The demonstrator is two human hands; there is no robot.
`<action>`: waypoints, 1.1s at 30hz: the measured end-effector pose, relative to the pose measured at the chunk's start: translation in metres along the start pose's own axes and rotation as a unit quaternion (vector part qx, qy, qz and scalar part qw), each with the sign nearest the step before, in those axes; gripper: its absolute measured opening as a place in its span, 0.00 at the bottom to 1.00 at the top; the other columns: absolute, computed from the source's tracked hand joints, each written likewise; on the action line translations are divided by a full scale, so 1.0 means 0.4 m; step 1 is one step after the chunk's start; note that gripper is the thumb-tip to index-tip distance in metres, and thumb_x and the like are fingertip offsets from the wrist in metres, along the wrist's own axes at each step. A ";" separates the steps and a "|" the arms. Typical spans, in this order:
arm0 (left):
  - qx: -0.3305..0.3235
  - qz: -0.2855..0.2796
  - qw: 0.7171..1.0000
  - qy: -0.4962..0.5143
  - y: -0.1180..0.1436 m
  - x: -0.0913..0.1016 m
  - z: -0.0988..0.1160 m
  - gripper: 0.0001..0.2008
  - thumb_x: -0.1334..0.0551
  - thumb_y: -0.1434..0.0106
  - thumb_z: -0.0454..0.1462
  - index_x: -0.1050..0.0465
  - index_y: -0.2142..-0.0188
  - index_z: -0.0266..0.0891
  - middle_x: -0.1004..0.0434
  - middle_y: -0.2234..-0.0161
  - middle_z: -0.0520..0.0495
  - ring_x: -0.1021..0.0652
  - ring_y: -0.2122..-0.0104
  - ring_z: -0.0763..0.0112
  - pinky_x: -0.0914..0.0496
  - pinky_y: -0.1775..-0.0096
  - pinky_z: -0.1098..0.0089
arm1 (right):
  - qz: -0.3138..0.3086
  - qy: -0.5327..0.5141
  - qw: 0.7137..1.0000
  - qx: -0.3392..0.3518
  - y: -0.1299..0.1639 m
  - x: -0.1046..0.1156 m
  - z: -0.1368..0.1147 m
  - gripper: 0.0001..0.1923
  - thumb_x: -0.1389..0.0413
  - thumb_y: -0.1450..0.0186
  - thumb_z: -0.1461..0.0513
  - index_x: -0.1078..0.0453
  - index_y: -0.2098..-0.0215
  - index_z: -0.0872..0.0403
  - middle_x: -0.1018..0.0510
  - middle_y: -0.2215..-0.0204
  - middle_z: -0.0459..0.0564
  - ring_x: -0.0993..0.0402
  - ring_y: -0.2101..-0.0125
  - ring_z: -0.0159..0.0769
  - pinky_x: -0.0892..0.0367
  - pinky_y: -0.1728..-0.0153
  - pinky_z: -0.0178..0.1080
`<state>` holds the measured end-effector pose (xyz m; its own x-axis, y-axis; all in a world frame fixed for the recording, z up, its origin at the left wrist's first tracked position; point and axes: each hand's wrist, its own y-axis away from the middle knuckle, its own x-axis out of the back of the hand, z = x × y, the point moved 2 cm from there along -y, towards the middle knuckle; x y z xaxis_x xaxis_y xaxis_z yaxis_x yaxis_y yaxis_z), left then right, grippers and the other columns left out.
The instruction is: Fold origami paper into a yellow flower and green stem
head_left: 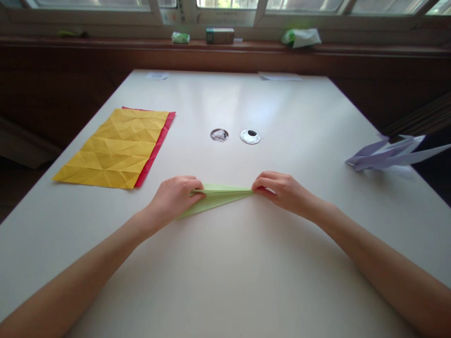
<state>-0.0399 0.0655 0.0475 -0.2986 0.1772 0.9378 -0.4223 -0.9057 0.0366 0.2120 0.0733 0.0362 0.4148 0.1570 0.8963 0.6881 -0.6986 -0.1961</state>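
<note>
A light green sheet of origami paper (220,197), folded into a long narrow wedge, lies across the middle of the white table (239,272). My left hand (181,195) pinches its wider left part between thumb and fingers, covering some of the folds. At the pointed right tip, the fingertips of my right hand (275,188) are closed on the paper. A folded edge runs between the two hands, and a lower flap spreads out below my left hand.
Creased yellow paper (116,148) lies over red paper (155,150) at the left. A folded lavender paper piece (387,155) rests near the right edge. Two round table holes (219,135) sit beyond my hands. A small box (220,36) and packets (301,37) line the sill.
</note>
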 end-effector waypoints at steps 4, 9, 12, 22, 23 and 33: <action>-0.011 0.017 1.000 0.008 0.004 -0.007 0.014 0.07 0.44 0.44 0.39 0.29 0.71 0.43 0.27 0.70 0.54 0.29 0.72 0.74 0.43 0.74 0.75 | 0.011 0.014 1.000 -0.005 0.001 0.001 -0.002 0.09 0.54 0.39 0.69 0.33 0.71 0.55 0.29 0.73 0.49 0.34 0.73 0.31 0.39 0.72 0.32; -0.033 0.071 0.997 0.022 0.010 -0.029 0.026 0.08 0.46 0.41 0.40 0.30 0.70 0.41 0.28 0.70 0.53 0.29 0.72 0.75 0.41 0.72 0.75 | 0.012 0.015 1.000 -0.005 0.002 0.001 -0.005 0.09 0.53 0.40 0.69 0.32 0.72 0.55 0.29 0.73 0.49 0.33 0.73 0.31 0.40 0.72 0.32; -0.034 0.081 0.996 0.026 0.011 -0.035 0.024 0.07 0.45 0.42 0.39 0.30 0.71 0.41 0.28 0.71 0.53 0.29 0.72 0.75 0.41 0.72 0.76 | 0.009 0.001 1.000 -0.010 0.002 0.007 -0.004 0.10 0.53 0.39 0.69 0.31 0.71 0.54 0.28 0.72 0.49 0.32 0.72 0.31 0.39 0.72 0.32; -0.017 0.053 0.998 0.032 0.006 -0.029 0.017 0.06 0.44 0.44 0.39 0.29 0.73 0.41 0.28 0.72 0.53 0.30 0.73 0.75 0.42 0.73 0.75 | -0.029 0.036 0.998 -0.045 -0.002 0.015 -0.012 0.10 0.54 0.39 0.69 0.32 0.70 0.54 0.28 0.72 0.48 0.33 0.73 0.30 0.40 0.72 0.32; -0.016 0.049 0.998 0.032 0.006 -0.027 0.015 0.06 0.44 0.44 0.39 0.29 0.73 0.42 0.28 0.72 0.54 0.30 0.74 0.75 0.42 0.73 0.75 | -0.032 0.040 0.998 -0.046 -0.003 0.015 -0.013 0.10 0.54 0.39 0.69 0.32 0.70 0.54 0.28 0.72 0.48 0.33 0.73 0.30 0.40 0.72 0.32; 0.008 0.026 0.999 0.042 0.001 -0.009 -0.008 0.07 0.44 0.45 0.38 0.29 0.74 0.40 0.29 0.74 0.53 0.31 0.75 0.75 0.42 0.74 0.75 | -0.047 0.060 0.995 -0.065 -0.002 0.033 0.002 0.10 0.54 0.40 0.69 0.32 0.72 0.54 0.28 0.72 0.47 0.33 0.74 0.30 0.41 0.73 0.32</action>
<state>-0.0416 0.0656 0.0431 -0.3906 0.1603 0.9065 -0.3909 -0.9204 -0.0057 0.2173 0.0766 0.0479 0.2730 0.1481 0.9505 0.6345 -0.7704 -0.0622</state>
